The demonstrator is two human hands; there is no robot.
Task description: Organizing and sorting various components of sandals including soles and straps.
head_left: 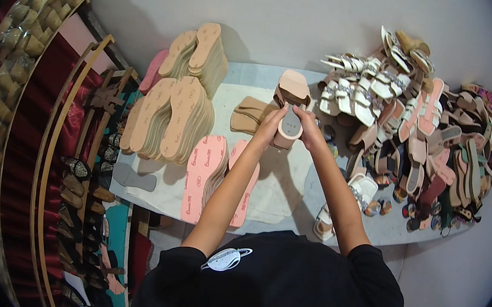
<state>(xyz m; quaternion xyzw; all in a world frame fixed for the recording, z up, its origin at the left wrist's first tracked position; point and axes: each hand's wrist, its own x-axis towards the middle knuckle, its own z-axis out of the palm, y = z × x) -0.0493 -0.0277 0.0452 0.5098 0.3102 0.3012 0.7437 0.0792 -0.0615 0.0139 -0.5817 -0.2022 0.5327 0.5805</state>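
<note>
Holding a pale pink sandal (pixel 291 107) between them, both hands were raised over the middle of the work table (pixel 291 183). The left hand (pixel 271 126) was closed around the left side of the sandal, near its heel end, and the right hand (pixel 308 127) was closed around the right side, so the sandal was grasped from both sides. Its grey underside with small holes was turned toward the person, and the strap end pointed away, toward the wall.

Just behind the left hand some tan flat soles (pixel 250 114) lay on the table. Further left stood tall stacks of beige insoles (pixel 174 115), and nearer to the person two stacks of pink insoles (pixel 204 176) were leaning beside the left forearm. One grey sole (pixel 133 177) lay near the table's left edge. To the right a big heap of finished sandals (pixel 418 131), white, pink and dark ones, covered that side of the table. A white sandal (pixel 343 204) lay under the right forearm.
</note>
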